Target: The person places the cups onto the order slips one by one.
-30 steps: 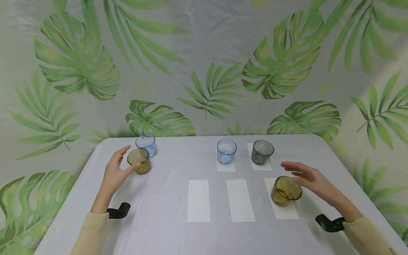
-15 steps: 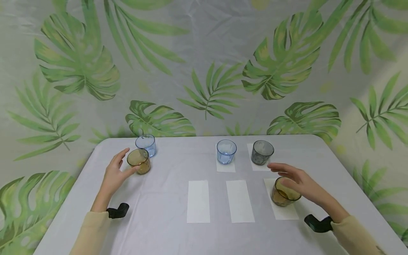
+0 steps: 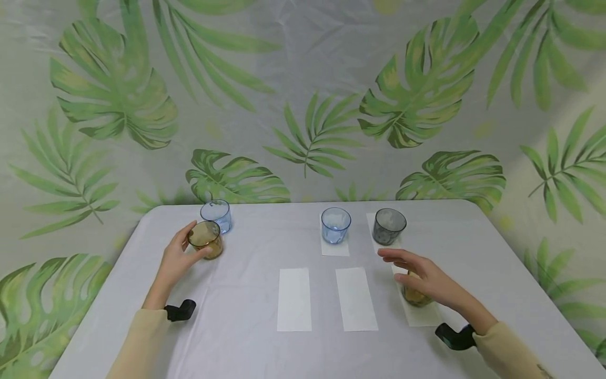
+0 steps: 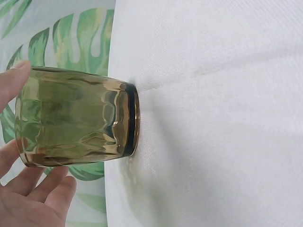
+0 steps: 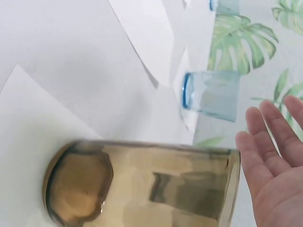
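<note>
At the left, my left hand (image 3: pixel 176 261) has its thumb and fingers around an amber glass tumbler (image 4: pixel 75 118), near the rim. That tumbler stands upright on the cloth, in front of a blue tumbler (image 3: pixel 223 221). My right hand (image 3: pixel 423 278) extends over a second amber tumbler (image 5: pixel 137 184), hiding much of it in the head view. Its fingers are nearly straight and hold nothing; in the right wrist view they show beside the rim. This tumbler stands on a white paper strip (image 3: pixel 423 317).
Farther back, a blue tumbler (image 3: pixel 336 229) and a grey tumbler (image 3: pixel 389 229) each stand on a paper strip. Two more strips, a left one (image 3: pixel 294 300) and a middle one (image 3: pixel 357 300), lie on the white tablecloth (image 3: pixel 236 326). A leaf-print curtain (image 3: pixel 303 105) hangs behind the table.
My right hand has moved left across the right amber tumbler. My left hand has shifted slightly right, and its fingers have closed in on the left amber tumbler. The tumblers stay in place.
</note>
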Tool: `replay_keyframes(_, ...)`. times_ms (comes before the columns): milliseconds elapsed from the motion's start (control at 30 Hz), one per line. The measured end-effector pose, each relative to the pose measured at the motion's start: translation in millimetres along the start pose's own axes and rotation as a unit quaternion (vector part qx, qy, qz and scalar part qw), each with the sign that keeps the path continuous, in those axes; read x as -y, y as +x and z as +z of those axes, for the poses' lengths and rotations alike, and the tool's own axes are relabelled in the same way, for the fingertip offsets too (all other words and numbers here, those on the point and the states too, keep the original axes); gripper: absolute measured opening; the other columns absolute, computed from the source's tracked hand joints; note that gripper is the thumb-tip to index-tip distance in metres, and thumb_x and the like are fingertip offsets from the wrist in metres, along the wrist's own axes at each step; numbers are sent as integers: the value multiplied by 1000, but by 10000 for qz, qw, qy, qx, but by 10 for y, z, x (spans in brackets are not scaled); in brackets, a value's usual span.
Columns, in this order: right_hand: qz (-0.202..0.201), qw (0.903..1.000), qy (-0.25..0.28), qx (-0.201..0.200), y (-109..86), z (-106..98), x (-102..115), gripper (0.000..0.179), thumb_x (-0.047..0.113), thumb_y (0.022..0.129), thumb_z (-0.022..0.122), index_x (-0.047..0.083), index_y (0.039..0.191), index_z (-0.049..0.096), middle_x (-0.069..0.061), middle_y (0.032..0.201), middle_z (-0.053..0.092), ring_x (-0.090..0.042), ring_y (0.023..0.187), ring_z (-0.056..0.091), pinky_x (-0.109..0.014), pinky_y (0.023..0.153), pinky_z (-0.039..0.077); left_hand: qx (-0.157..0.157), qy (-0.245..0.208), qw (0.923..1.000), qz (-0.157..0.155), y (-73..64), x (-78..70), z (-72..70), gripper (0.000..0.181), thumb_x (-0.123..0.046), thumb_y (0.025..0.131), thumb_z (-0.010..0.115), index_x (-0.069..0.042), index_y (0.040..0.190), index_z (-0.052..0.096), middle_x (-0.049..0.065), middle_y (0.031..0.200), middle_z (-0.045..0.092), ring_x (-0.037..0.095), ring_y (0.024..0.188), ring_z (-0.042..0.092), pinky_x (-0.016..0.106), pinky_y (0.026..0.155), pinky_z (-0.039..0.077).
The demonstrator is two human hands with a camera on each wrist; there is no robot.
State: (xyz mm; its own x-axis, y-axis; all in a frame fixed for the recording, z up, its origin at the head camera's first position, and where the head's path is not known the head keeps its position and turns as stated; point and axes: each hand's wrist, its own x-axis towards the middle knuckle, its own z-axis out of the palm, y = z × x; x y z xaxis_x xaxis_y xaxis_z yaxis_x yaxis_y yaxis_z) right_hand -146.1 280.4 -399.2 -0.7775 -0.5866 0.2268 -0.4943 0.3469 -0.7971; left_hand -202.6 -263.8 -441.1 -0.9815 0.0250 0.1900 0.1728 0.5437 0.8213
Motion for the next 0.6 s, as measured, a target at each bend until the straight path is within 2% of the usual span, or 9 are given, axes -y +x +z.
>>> replay_keyframes(233,-74,9998,-178,-17,8,133,-19,46,1,94,57,-1,138,45,-19,137,49,-13,123,49,-17,102,35,-26,-150,9999,7,33,49,19,83,-9,84,75,5,148,24,29,148,27,46,133,30,53,108,28)
replay_keyframes(333,-28,9999,-107,-7,19,199,-35,45,1,94,58,-2,137,45,-20,137,49,-12,124,47,-16,103,33,6,-206,9998,-30,34,52,20,83,-8,84,74,6,148,23,29,149,26,47,133,30,52,108,29)
replay_keyframes(600,233,9989,-395,-54,45,298,-19,47,8,94,61,3,138,47,-13,138,49,-7,127,43,-15,104,30,-24,-211,9997,-81,11,28,16,80,-13,86,73,6,147,25,27,148,29,47,132,31,50,106,33)
